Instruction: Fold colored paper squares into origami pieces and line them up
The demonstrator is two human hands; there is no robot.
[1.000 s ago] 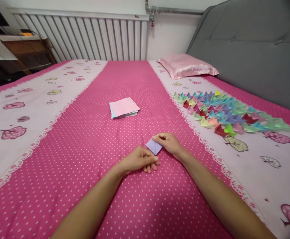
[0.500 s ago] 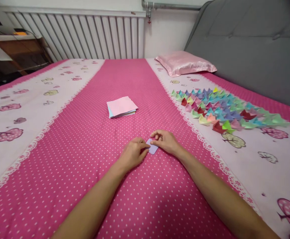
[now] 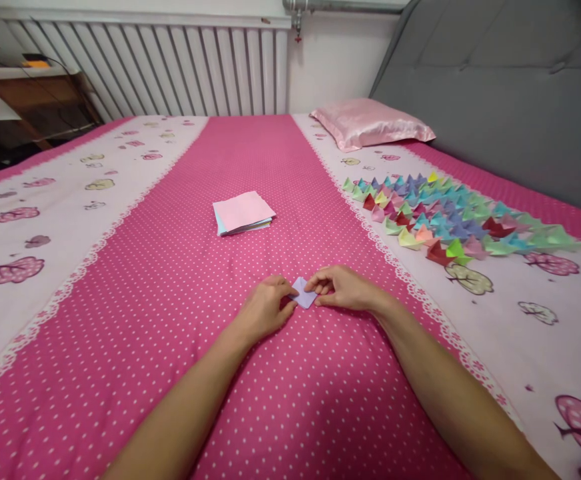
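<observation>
A small purple sheet of origami paper [image 3: 304, 296], folded to a diamond with crease lines meeting near its middle, lies on the pink dotted bedspread [image 3: 250, 387]. My left hand [image 3: 269, 308] pinches its left corner between thumb and fingers. At the right corner, my right hand [image 3: 341, 288] has its fingertips on the paper's upper face, the thumb at the lower edge. Farther off, left of centre, rests a stack of square paper [image 3: 244, 212] with a pink sheet on top. To the right stand rows of folded paper boats [image 3: 435, 217] in several colours.
A shiny pink pillow [image 3: 370, 123] lies at the bed's far right, near the grey padded headboard [image 3: 500, 87]. Beyond the far edge a white radiator [image 3: 170, 67] runs along the wall. A brown piece of furniture [image 3: 35, 100] stands at the far left.
My right hand has shifted a little to the right and turned, from the paper's upper edge to its right corner. More of the paper's creased face now shows. My left hand keeps its hold.
</observation>
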